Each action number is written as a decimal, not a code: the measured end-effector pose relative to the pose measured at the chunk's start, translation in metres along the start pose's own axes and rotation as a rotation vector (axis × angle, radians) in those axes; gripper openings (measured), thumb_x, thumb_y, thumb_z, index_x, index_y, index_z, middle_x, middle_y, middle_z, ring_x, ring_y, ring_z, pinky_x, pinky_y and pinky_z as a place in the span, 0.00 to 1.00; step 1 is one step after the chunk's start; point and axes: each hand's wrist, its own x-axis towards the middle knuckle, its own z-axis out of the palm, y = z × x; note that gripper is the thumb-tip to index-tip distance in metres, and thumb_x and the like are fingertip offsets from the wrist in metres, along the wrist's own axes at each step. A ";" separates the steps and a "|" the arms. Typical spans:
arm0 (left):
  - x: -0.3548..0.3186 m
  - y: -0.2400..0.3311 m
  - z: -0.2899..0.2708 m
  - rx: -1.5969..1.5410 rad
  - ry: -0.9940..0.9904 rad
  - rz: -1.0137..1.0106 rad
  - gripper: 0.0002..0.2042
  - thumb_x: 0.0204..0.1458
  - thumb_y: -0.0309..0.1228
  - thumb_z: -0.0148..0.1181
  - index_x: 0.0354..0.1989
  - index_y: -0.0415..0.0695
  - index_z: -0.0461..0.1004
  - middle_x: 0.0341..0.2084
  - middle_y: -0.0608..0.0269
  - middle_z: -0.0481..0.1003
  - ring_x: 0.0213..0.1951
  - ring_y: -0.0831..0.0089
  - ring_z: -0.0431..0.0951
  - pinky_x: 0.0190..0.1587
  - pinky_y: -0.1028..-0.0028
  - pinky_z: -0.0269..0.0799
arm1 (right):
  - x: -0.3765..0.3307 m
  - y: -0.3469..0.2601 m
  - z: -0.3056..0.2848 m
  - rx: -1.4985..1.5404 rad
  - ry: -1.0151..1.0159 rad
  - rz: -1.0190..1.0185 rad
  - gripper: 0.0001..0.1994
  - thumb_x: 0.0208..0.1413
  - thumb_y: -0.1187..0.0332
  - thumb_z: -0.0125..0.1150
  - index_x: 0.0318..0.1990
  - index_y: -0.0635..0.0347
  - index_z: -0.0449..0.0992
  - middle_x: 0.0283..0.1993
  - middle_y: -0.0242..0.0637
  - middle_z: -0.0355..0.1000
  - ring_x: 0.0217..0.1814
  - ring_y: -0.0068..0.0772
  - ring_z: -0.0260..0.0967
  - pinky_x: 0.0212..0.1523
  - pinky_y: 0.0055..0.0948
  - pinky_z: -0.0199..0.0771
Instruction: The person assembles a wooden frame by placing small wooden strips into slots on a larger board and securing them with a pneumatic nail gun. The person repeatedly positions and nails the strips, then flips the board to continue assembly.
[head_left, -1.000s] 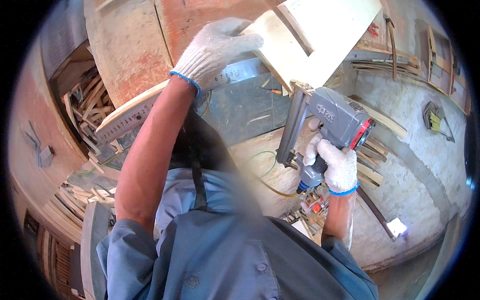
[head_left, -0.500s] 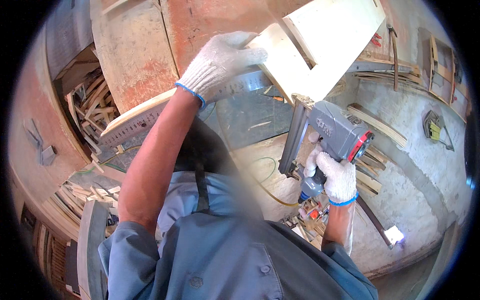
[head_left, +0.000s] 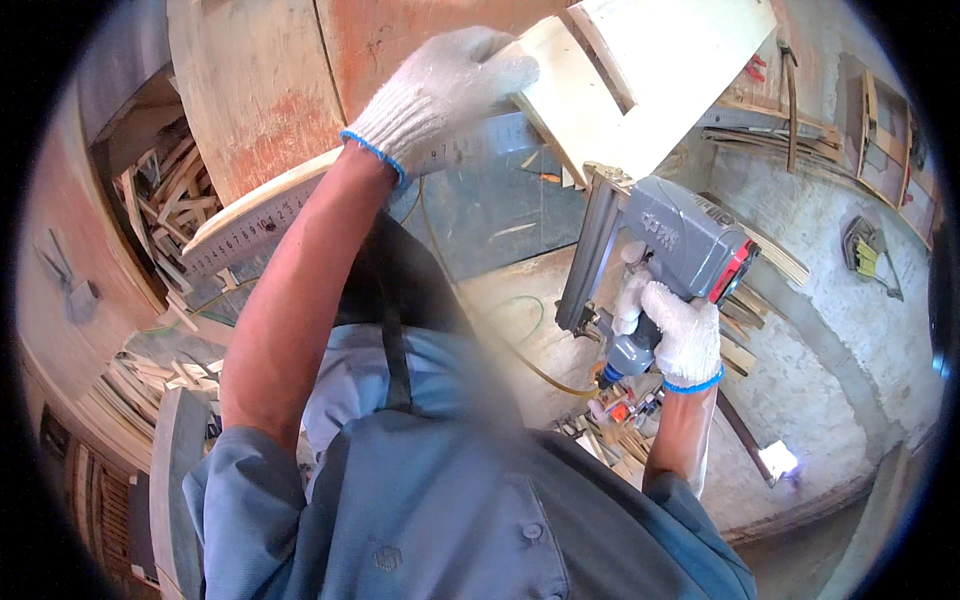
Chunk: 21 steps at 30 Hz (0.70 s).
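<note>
- Little has moved since a moment ago: the whole view has slid up a bit, and the hands have stayed by the wood.
- Left hand [head_left: 425, 95], in a white glove, is closed on the edge of the narrow board [head_left: 568, 90], with the thumb on the near side.
- Right hand [head_left: 685, 335], also gloved, is wrapped around the handle of the nail gun [head_left: 690, 240]. I cannot see well if a finger is on the trigger.
- The gun's nose is right at the near end of the boards. I cannot tell if it touches.
- The narrow board sits beside the wide board [head_left: 690, 75]. A dark gap runs between them, and they meet at the near end.
- A hose [head_left: 540, 372] runs off to the left from the gun's handle.
- How far along: the boards look lined up and the gun looks set in place. No nail heads show, so I cannot tell which nails are in or how many are left.
- Around them: a long ruler [head_left: 237, 243] lies along the red worktop [head_left: 255, 90], wood scraps [head_left: 170, 205] fill a space at the left, and a hammer [head_left: 791, 115] is at the far right.
</note>
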 end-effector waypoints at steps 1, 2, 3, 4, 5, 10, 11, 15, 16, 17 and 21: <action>0.001 -0.003 0.000 -0.003 -0.003 0.024 0.26 0.61 0.46 0.65 0.60 0.38 0.79 0.41 0.63 0.83 0.42 0.75 0.80 0.47 0.72 0.77 | -0.001 0.002 -0.001 0.022 -0.002 0.003 0.23 0.58 0.69 0.62 0.58 0.75 0.72 0.27 0.39 0.75 0.26 0.33 0.74 0.30 0.32 0.75; 0.000 -0.004 0.001 -0.006 -0.005 0.048 0.26 0.61 0.46 0.65 0.60 0.38 0.79 0.41 0.63 0.83 0.42 0.75 0.80 0.47 0.72 0.76 | -0.001 0.004 -0.002 0.044 -0.005 0.006 0.23 0.58 0.69 0.62 0.58 0.75 0.72 0.27 0.40 0.75 0.26 0.33 0.74 0.29 0.32 0.75; -0.003 -0.002 0.001 -0.077 0.011 0.045 0.24 0.61 0.45 0.64 0.56 0.37 0.81 0.39 0.63 0.82 0.40 0.75 0.80 0.46 0.72 0.76 | -0.001 0.006 -0.003 0.047 -0.002 0.006 0.23 0.58 0.69 0.62 0.58 0.75 0.71 0.27 0.40 0.75 0.26 0.33 0.74 0.29 0.32 0.75; -0.006 0.007 -0.002 -0.160 -0.031 -0.018 0.22 0.62 0.41 0.63 0.58 0.37 0.80 0.43 0.60 0.82 0.44 0.71 0.80 0.49 0.70 0.76 | 0.000 0.009 -0.005 0.053 0.001 0.005 0.24 0.58 0.69 0.63 0.59 0.75 0.71 0.27 0.40 0.75 0.25 0.34 0.73 0.29 0.33 0.75; -0.009 0.020 -0.008 -0.245 -0.074 -0.080 0.20 0.64 0.36 0.62 0.60 0.37 0.78 0.47 0.56 0.82 0.47 0.68 0.81 0.52 0.68 0.76 | 0.000 0.012 -0.006 0.058 0.005 0.003 0.24 0.58 0.68 0.63 0.59 0.75 0.71 0.27 0.40 0.75 0.25 0.34 0.73 0.29 0.33 0.75; -0.001 -0.012 -0.016 0.372 -0.014 0.467 0.18 0.63 0.35 0.59 0.57 0.38 0.80 0.48 0.49 0.82 0.49 0.58 0.81 0.54 0.63 0.75 | -0.009 0.020 0.002 0.049 0.054 -0.101 0.25 0.57 0.70 0.62 0.59 0.75 0.69 0.26 0.40 0.73 0.23 0.34 0.71 0.27 0.33 0.75; -0.001 -0.016 -0.014 0.251 -0.020 0.366 0.18 0.63 0.35 0.58 0.56 0.39 0.80 0.48 0.48 0.82 0.49 0.57 0.81 0.54 0.62 0.75 | -0.013 0.023 0.003 0.042 0.064 -0.121 0.25 0.56 0.70 0.61 0.59 0.75 0.69 0.26 0.40 0.73 0.22 0.34 0.71 0.27 0.33 0.75; -0.001 -0.002 -0.012 -0.010 -0.021 0.143 0.16 0.63 0.36 0.57 0.51 0.39 0.82 0.45 0.47 0.83 0.48 0.54 0.82 0.53 0.61 0.75 | -0.037 0.034 0.010 -0.056 0.075 -0.079 0.24 0.53 0.71 0.60 0.57 0.75 0.70 0.27 0.41 0.74 0.23 0.35 0.72 0.26 0.33 0.76; 0.000 -0.003 -0.012 0.000 -0.019 0.149 0.16 0.63 0.36 0.57 0.49 0.40 0.83 0.44 0.47 0.83 0.48 0.53 0.82 0.53 0.60 0.75 | -0.038 0.038 0.008 -0.108 0.065 -0.076 0.23 0.53 0.71 0.60 0.56 0.75 0.71 0.27 0.41 0.74 0.23 0.35 0.72 0.26 0.33 0.76; 0.002 -0.004 -0.011 0.007 -0.018 0.150 0.15 0.63 0.37 0.56 0.48 0.40 0.84 0.44 0.46 0.84 0.48 0.53 0.82 0.53 0.60 0.75 | -0.039 0.045 0.004 -0.160 0.055 -0.072 0.23 0.53 0.71 0.61 0.55 0.75 0.71 0.27 0.42 0.74 0.24 0.35 0.73 0.27 0.33 0.76; 0.007 -0.008 -0.006 0.058 -0.011 0.167 0.16 0.62 0.38 0.55 0.43 0.41 0.86 0.41 0.45 0.84 0.47 0.50 0.83 0.52 0.58 0.75 | -0.029 0.057 -0.011 -0.288 0.004 -0.069 0.22 0.52 0.70 0.62 0.54 0.74 0.72 0.27 0.42 0.74 0.24 0.35 0.74 0.27 0.33 0.77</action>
